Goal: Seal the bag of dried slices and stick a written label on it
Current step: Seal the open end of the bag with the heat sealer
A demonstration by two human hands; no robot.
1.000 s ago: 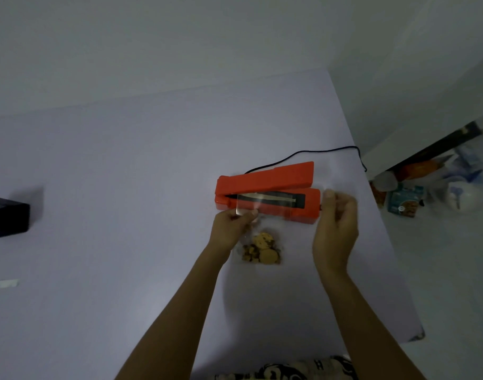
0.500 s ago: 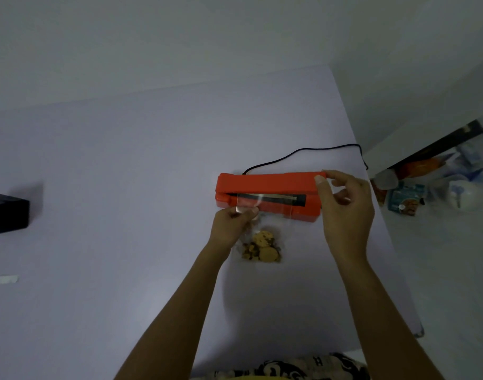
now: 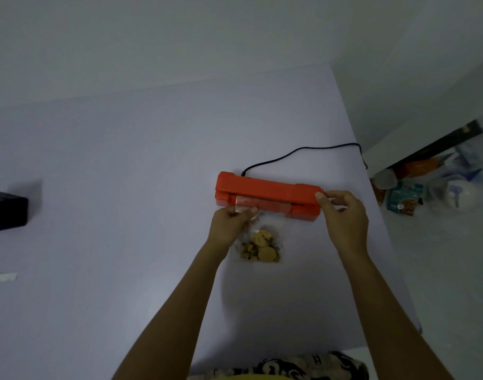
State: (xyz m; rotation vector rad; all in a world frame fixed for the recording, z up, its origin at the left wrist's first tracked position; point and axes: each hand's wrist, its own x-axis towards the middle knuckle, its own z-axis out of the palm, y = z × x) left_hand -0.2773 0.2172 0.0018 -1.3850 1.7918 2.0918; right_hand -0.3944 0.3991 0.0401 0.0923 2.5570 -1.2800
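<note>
Sealing is the step in hand: left hand (image 3: 229, 224) pinches the bag (image 3: 258, 242) mouth inside the orange sealer (image 3: 267, 196) on the table (image 3: 125, 187), while right hand (image 3: 342, 212) grips the lid's end. Next, I judge, firm downward pressure is needed.

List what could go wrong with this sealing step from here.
1. The left hand pinches the clear bag only at one corner, so its mouth may sit skewed in the orange sealer and seal unevenly.
2. The right hand presses just the lid's right end; the left side might not clamp fully.
3. Left fingertips sit close to the closing lid.
</note>
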